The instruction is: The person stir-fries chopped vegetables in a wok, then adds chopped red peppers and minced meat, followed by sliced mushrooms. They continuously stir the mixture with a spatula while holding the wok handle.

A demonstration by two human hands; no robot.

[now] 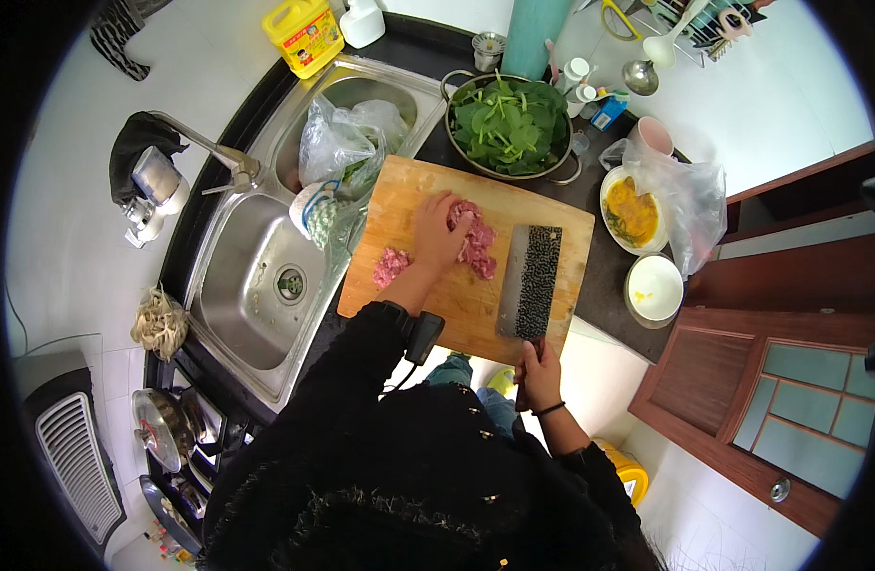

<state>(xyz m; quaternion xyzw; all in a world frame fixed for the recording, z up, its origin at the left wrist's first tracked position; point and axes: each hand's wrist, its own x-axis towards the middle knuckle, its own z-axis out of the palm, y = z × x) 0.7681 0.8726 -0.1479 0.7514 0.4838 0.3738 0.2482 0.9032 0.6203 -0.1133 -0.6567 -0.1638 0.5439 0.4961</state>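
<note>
My left hand (pixel 437 232) rests on a larger pile of raw meat (pixel 479 246), fingers and thumb gripping its upper left part. A smaller heap of chopped meat (pixel 391 267) sits left of my forearm. Both lie on a wooden cutting board (pixel 444 321). In my right hand (pixel 541 375) is the dark handle of a cleaver (pixel 530 282). The cleaver's broad, dark-patterned blade lies over the right side of the board, apart from the meat.
Left of the board is a double steel sink (pixel 227 307), with plastic bags (pixel 344 139) in its far basin. A pot of leafy greens (pixel 512 128) stands behind the board. To the right are a dish of yellow food (pixel 631 214) and a white bowl (pixel 655 287).
</note>
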